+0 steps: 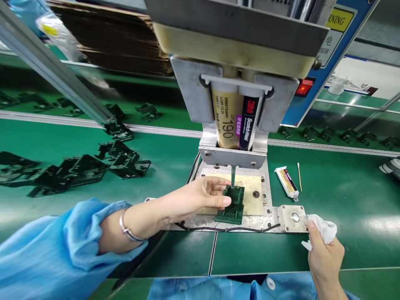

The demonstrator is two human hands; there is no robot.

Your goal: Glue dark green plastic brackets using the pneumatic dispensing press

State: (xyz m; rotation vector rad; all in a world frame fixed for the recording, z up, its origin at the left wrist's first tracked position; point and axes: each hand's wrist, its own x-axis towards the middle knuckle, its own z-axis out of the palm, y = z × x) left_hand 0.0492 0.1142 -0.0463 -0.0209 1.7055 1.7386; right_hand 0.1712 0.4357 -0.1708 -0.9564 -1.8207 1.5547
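My left hand (204, 196) grips a small dark green plastic part (231, 205) and holds it on the metal base plate (265, 216) under the thin nozzle (233, 176) of a glue dispenser. The dispenser carries a twin adhesive cartridge (236, 121) in a metal bracket. My right hand (325, 254) is closed on a crumpled white cloth (325, 229), its fingertip close to a round metal button (294, 217) on a small beige box at the plate's right end.
A pile of black plastic parts (78, 168) lies on the green mat at left. A spare adhesive cartridge (286, 182) and a thin stick (299, 176) lie right of the plate. More black parts (326, 134) sit on the far belt. A metal rail (56, 71) slants across upper left.
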